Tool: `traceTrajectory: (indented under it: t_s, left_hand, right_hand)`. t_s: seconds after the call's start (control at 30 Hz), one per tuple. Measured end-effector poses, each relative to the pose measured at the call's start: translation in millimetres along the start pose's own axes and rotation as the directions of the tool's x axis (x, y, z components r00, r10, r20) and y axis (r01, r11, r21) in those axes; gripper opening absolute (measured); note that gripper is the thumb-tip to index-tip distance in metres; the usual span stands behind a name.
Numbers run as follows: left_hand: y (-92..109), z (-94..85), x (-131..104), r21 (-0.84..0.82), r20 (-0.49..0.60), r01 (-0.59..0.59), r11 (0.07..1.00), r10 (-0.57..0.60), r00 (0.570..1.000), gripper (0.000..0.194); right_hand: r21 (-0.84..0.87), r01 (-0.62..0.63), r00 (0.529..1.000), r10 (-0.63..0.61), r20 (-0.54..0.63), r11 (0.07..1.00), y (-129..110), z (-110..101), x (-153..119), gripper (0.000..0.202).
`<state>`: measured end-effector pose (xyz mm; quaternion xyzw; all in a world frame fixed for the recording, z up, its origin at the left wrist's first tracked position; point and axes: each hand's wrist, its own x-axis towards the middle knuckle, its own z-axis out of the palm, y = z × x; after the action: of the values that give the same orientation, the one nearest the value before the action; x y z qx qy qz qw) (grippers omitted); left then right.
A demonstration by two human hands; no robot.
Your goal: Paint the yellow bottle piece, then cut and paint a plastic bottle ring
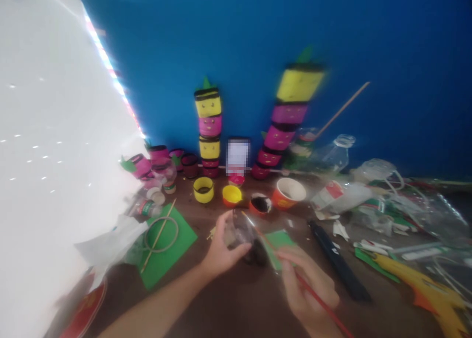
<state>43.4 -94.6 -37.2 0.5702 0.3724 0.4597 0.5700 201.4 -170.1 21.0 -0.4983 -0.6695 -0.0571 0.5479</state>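
My left hand [220, 253] is curled around a clear plastic bottle piece [241, 229], blurred, with a dark part at its lower right. In my right hand [308, 281] is a red-handled paintbrush [320, 301], its tip pointing up-left close to the bottle piece; I cannot tell if they touch. A green sheet [282, 239] lies just beyond my right hand. Past my hands stand a small cup of yellow paint [232, 195], a cup with black paint [260, 204], a yellow ring-like cup [203, 190] and an orange-and-white paper cup [289, 193].
Stacked yellow and magenta face-painted containers [210, 126] and a leaning second stack [282, 136] stand at the back. Left lies green paper [173, 249] with a ring and stick. Right are a black tool [339, 262], yellow glue gun [420, 279] and plastic bottles [339, 154].
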Motion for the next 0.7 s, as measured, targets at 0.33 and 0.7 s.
traceTrajectory:
  t_s: [0.33,0.7]
  left_hand:
    - [-4.5,-1.1,0.4,-0.037,0.054,-0.019,0.999,0.021,0.998,0.07]
    - [3.3,-0.2,0.8,-0.065,0.075,0.001,0.998,0.004,0.997,0.069]
  right_hand:
    - [0.0,-0.005,1.0,0.005,0.007,1.0,0.9,2.2,1.1,0.017]
    - [-0.027,-0.027,1.0,0.027,-0.016,0.999,2.0,4.6,2.2,0.014]
